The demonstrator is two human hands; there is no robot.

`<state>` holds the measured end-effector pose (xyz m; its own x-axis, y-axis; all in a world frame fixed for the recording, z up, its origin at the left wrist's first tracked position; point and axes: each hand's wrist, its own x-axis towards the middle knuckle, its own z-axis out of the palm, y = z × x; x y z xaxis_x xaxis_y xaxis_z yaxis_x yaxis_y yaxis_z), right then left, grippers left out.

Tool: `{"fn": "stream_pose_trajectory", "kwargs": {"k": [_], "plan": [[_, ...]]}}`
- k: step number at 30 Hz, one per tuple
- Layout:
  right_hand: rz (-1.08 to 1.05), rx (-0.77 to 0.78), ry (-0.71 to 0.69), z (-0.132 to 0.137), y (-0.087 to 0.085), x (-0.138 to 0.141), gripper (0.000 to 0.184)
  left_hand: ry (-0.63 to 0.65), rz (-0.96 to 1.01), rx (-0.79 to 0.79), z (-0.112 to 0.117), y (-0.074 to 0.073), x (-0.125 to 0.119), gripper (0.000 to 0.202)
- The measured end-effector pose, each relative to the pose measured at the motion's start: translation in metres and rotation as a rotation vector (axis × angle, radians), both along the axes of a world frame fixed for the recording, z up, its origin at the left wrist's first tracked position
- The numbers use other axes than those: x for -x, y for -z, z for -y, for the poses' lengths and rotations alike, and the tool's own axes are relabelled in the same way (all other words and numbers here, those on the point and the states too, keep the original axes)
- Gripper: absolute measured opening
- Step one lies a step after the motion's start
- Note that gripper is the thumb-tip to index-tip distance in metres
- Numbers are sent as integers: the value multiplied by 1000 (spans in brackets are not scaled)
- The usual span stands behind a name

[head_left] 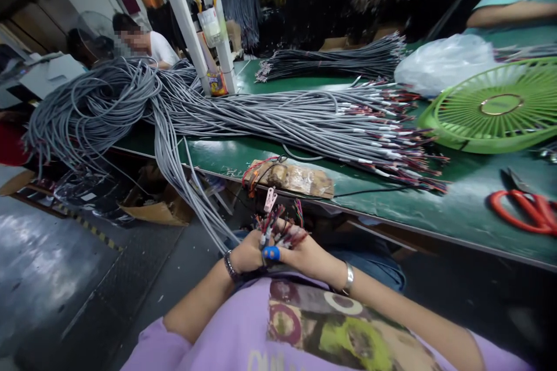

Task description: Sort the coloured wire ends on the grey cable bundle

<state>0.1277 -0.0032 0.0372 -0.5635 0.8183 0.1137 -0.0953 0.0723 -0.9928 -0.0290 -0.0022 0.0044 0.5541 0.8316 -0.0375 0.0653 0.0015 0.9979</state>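
Gripping, in the head view: 1 left hand [251, 252], dark bracelet [230, 265] at the wrist, fingers clenched about the low end of a grey multicore cable bundle [169, 153]; 1 right hand [301, 252], silver bangle [348, 278] at the wrist, blue perforated thumb cover [271, 253] worn, grasping coloured wire ends [272, 221], its far fingertips partly hidden. Bundle location: near end in front of the torso, just off the near edge of the green worktable [474, 232]. Long axis: slanting from the table edge at upper left down to the hands at lower right. Cable lengths lie to the left hand's side, that hand being the nearer to them; wire ends project up and away from the torso, between the hands. Just beyond the wire ends: 1 pale pink clip [270, 200]. On the table edge: 1 tape-wrapped block [304, 178]. Farther back: 1 broad spread of grey cables [270, 116], ends pointing right. Well apart, to the right: 1 pair of red-handled scissors [539, 208].
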Motion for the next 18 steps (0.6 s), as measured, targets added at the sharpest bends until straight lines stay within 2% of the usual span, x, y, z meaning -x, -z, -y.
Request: {"fn": "stream_pose_trajectory", "kwargs": {"k": [4,8,13,18], "plan": [[53,-38,39,-4,5,-7,42,-157,-41,122,12,10,11,55],[158,-86,120,-8,15,-3,31,-245,-90,160,24,21,20,59],[206,-129,144,-10,22,6,26,-311,-76,130,27,20,26,61],[219,-185,166,-9,23,2,25,-392,-63,108,23,22,29,56]]}}
